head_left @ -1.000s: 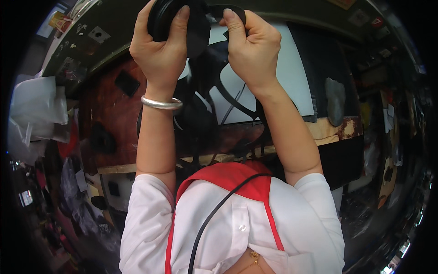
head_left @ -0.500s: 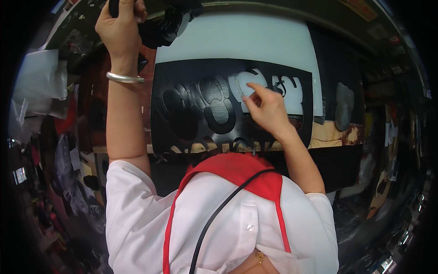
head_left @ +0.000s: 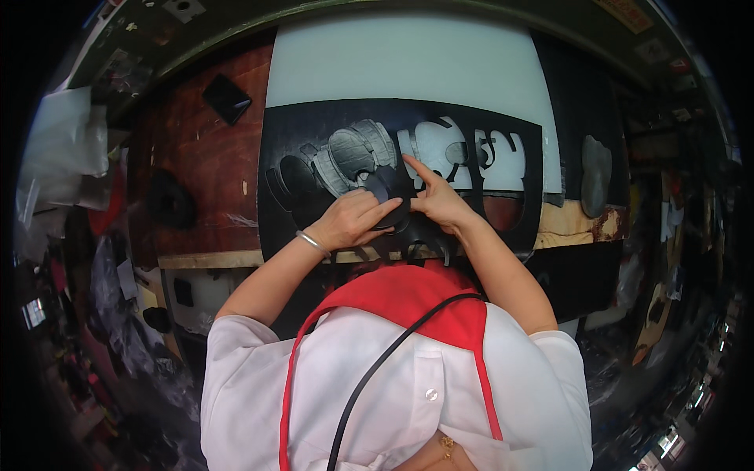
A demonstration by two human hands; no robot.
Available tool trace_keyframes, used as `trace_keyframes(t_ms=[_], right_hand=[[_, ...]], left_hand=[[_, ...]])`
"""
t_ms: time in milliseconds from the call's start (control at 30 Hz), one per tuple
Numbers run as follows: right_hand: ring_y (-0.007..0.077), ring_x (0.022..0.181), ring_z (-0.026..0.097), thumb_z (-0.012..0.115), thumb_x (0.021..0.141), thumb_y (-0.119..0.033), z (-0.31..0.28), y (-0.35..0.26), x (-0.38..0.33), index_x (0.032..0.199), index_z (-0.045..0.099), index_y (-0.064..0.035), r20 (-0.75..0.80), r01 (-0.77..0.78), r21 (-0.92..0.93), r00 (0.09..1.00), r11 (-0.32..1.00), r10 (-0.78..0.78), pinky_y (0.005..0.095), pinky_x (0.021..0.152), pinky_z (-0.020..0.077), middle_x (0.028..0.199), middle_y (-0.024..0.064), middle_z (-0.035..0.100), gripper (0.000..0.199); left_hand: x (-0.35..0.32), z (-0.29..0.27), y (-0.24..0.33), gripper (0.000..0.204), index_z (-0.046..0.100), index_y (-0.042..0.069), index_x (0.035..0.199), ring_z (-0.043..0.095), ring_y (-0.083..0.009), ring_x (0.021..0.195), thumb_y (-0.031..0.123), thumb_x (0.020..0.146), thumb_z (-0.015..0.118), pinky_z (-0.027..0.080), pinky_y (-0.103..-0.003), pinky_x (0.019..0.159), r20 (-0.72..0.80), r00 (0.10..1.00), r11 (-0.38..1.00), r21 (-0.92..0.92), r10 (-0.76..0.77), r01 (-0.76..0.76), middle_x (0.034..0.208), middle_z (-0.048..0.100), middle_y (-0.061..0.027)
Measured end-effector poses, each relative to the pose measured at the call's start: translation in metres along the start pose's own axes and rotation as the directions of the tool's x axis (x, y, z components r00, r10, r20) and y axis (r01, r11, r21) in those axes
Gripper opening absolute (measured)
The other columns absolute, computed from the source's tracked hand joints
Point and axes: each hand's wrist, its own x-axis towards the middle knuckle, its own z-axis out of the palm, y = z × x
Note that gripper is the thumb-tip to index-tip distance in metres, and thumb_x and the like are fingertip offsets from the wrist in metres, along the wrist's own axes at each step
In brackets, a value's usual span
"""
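A black sheet (head_left: 310, 118) with rounded cut-outs lies on the bench in front of me. My left hand (head_left: 345, 221) is over its lower middle, fingers bent against a dark rounded cut piece (head_left: 386, 188); its grip is partly hidden. Beside it, my right hand (head_left: 444, 204) rests at the edge of a cut-out, index finger stretched out, the other fingers curled, holding nothing that I can see. Several loose grey-black cut pieces (head_left: 361, 147) lie overlapping on the left part of the sheet. White shows through the cut-outs on the right.
A white board (head_left: 408, 63) lies under the sheet and beyond it. On the reddish-brown bench top (head_left: 208, 157) to the left are a dark phone-like slab (head_left: 227, 99) and a black rounded object (head_left: 170, 199). A grey oblong piece (head_left: 596, 177) lies at right.
My left hand has come down from the upper left, where it was by a dark bundle, to the sheet. Loose pieces now overlap on the sheet's left. My right hand has shifted slightly left and nearer.
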Motion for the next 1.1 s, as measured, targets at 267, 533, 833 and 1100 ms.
trace_keyframes(t_ms=[267,533,833,1100], right_hand=[[0.0168,0.084,0.067,0.061,0.085,0.002,0.0,-0.015,-0.006,0.152,0.027,-0.0115,0.15,0.015,0.511,0.983,0.86,-0.106,0.0335,0.074,0.0546,0.094,0.0116,0.069,0.076],[0.0334,0.07,0.064,0.067,0.082,-0.012,0.012,-0.015,-0.03,0.134,0.051,-0.011,-0.29,0.015,-0.802,0.865,0.598,-0.41,0.044,0.065,0.0505,0.078,0.0105,0.067,0.054],[0.0283,0.079,0.057,0.073,0.075,-0.01,0.045,-0.041,-0.022,0.122,0.061,-0.0071,-0.052,0.148,-0.975,0.573,0.166,-0.818,0.0379,0.066,0.0477,0.084,0.0092,0.056,0.048],[0.0273,0.079,0.064,0.072,0.079,-0.013,0.1,-0.006,0.011,0.146,0.037,-0.0085,0.128,0.314,-0.515,0.948,0.798,-0.291,0.0368,0.073,0.0507,0.09,0.0173,0.067,0.075]], left_hand=[[-0.003,0.004,-0.002,0.048,0.063,0.003,0.118,0.055,-0.0283,0.074,0.019,0.074,0.078,0.047,-0.036,0.068,-0.253,0.912,0.947,-0.102,-0.322,0.305,0.085,0.056,-0.0112],[0.04,-0.126,-0.086,0.032,0.046,0.005,0.093,0.047,-0.0147,0.056,0.036,0.1,0.053,0.043,-0.028,0.052,-0.619,0.168,0.637,-0.766,-0.767,0.089,0.067,0.051,-0.0046],[0.067,-0.289,-0.073,0.023,0.042,0.002,0.087,0.036,-0.0141,0.057,0.019,0.101,0.047,0.038,-0.032,0.055,-0.828,0.303,0.881,-0.434,-0.472,0.189,0.067,0.04,-0.0052],[-0.013,-0.221,-0.033,0.032,0.063,0.0,0.114,0.068,-0.0199,0.078,0.017,0.088,0.072,0.054,-0.028,0.066,-0.694,0.717,0.696,0.547,0.067,0.465,0.095,0.07,-0.0095]])
